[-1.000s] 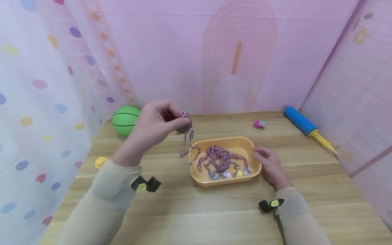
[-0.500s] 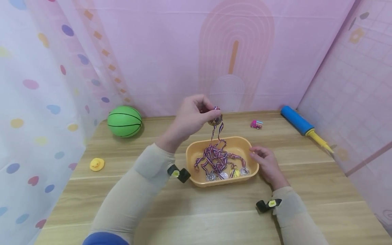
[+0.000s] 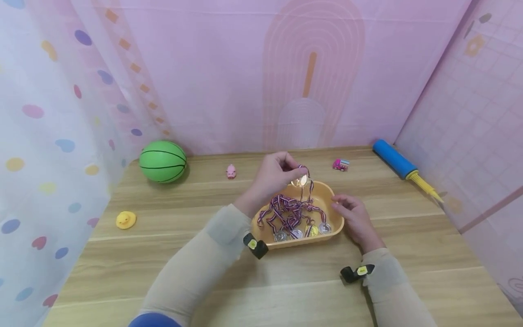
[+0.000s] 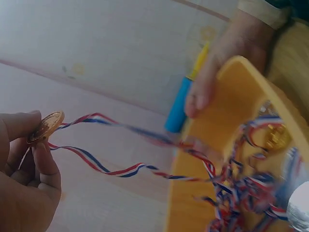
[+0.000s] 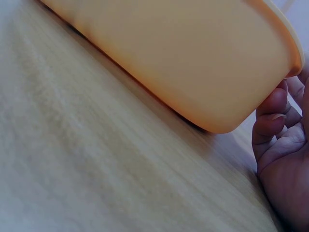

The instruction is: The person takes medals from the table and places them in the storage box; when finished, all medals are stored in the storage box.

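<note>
My left hand (image 3: 274, 175) pinches a bronze medal (image 3: 300, 180) by its edge above the back of an orange plastic tray (image 3: 336, 225). The medal's red, white and blue ribbon (image 3: 305, 193) hangs down into the tray. In the left wrist view the same medal (image 4: 46, 127) sits between thumb and fingers, ribbon (image 4: 120, 170) trailing to the tray (image 4: 231, 96). Several other medals (image 3: 298, 232) with tangled ribbons lie in the tray. My right hand (image 3: 354, 217) rests against the tray's right wall, its fingers (image 5: 271, 108) touching the corner of the tray (image 5: 193, 63).
On the wooden table (image 3: 163, 263) stand a green ball (image 3: 162, 161) at back left, a yellow duck (image 3: 125, 220), a small pink pig (image 3: 231, 171), a pink toy car (image 3: 341, 164) and a blue and yellow pump (image 3: 402, 165) at back right. Pink walls enclose the table.
My left hand carried the medal rightward from left of the tray to above it and lowered it; the ribbon now gathers in the tray. The right hand stayed put.
</note>
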Motion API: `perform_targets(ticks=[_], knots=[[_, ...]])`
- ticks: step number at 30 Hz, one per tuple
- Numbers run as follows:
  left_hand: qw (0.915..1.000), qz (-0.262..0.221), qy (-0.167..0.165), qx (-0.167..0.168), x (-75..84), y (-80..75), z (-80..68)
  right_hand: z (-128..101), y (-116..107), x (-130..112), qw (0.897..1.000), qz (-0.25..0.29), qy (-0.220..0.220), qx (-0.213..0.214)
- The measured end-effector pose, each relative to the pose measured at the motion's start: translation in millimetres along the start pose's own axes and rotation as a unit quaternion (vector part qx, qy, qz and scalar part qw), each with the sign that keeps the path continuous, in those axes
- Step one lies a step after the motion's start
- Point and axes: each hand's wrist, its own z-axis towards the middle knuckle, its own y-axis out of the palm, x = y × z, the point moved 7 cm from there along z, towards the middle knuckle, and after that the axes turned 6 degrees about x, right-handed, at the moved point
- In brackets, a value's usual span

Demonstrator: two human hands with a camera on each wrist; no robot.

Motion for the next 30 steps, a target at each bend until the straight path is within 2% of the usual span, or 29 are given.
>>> perform_targets(ticks=[6, 12, 16, 20, 30], knots=[[0.9950, 0.087, -0.042, -0.024, -47.0, -6.2, -7.3, 1.2, -0.9, -0.1, 1.000, 0.003, 0.002, 0.003], [0.9853, 0.152, -0.052, -0.058, -74.5, -14.1, -20.2, 1.6, -3.4, -0.1, 1.000, 0.010, 0.003, 0.004], [0.9749, 0.198, -0.052, -0.088, -84.9, -14.5, -24.9, 1.0, -4.2, -0.2, 1.000, 0.013, 0.003, 0.005], [0.9646, 0.230, -0.035, -0.124, -89.8, -12.0, -27.2, 0.5, -3.4, 0.4, 1.000, 0.010, 0.005, 0.006], [0.9516, 0.240, -0.032, -0.189, -97.7, -13.6, -26.7, -0.3, -0.3, -0.5, 1.000, 0.008, 0.008, 0.009]])
